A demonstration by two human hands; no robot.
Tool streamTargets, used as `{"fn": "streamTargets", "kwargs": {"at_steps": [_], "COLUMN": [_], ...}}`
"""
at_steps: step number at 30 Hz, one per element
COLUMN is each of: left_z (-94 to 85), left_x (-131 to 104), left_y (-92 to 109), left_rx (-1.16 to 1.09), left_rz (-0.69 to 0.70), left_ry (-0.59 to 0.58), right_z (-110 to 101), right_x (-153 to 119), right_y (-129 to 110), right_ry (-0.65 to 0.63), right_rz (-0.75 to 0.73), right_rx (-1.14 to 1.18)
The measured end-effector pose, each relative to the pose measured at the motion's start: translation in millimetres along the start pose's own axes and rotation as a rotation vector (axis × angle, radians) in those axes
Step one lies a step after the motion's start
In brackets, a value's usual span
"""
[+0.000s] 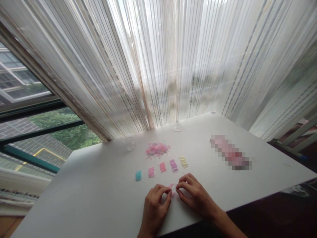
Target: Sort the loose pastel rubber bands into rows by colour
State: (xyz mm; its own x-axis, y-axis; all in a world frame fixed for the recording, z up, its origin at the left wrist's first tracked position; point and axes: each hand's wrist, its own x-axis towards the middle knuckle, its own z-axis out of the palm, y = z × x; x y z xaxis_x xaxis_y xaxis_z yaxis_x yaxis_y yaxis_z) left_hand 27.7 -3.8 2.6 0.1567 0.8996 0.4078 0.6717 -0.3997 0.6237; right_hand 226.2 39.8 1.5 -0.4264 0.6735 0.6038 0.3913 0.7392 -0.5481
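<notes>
Near the table's front edge, my left hand (158, 205) has thumb and forefinger pinched at a small pale pink piece (173, 195). My right hand (192, 191) is closed on the other side of it, fingertips close to the left ones. What exactly each fingertip grips is too small to tell. Beyond the hands lies a row of small bundles: teal (138, 175), pink (151, 172), coral (162, 167), purple (173, 166) and yellow (183, 162). A loose pile of pink and mixed-colour pieces (158, 149) sits behind the row.
On the white table (99, 191), a clear round container (129, 144) stands at the back left and a clear disc (177, 128) at the back middle. A blurred-out pink object (230, 152) lies at the right. Striped curtains (158, 66) hang behind the table.
</notes>
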Motion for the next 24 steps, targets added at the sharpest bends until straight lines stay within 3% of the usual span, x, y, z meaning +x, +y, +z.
{"fn": "streamTargets", "kwargs": {"at_steps": [15,19,24], "left_z": [-4.7,-36.5,-90.4], "left_x": [0.1,3.2,9.1], "left_y": [3.5,-9.3,-52.7], "left_rx": [-0.061,-0.073,0.128], "left_rz": [-0.045,-0.054,-0.117], "left_ry": [0.009,0.090,0.288], "right_z": [-2.4,-4.2,-4.3], "right_x": [0.8,1.1,1.3], "right_y": [-2.4,-1.8,-0.8], "right_ry": [0.015,0.019,0.014], "right_rz": [0.038,0.071,0.086], "right_rx": [0.025,0.061,0.065]}}
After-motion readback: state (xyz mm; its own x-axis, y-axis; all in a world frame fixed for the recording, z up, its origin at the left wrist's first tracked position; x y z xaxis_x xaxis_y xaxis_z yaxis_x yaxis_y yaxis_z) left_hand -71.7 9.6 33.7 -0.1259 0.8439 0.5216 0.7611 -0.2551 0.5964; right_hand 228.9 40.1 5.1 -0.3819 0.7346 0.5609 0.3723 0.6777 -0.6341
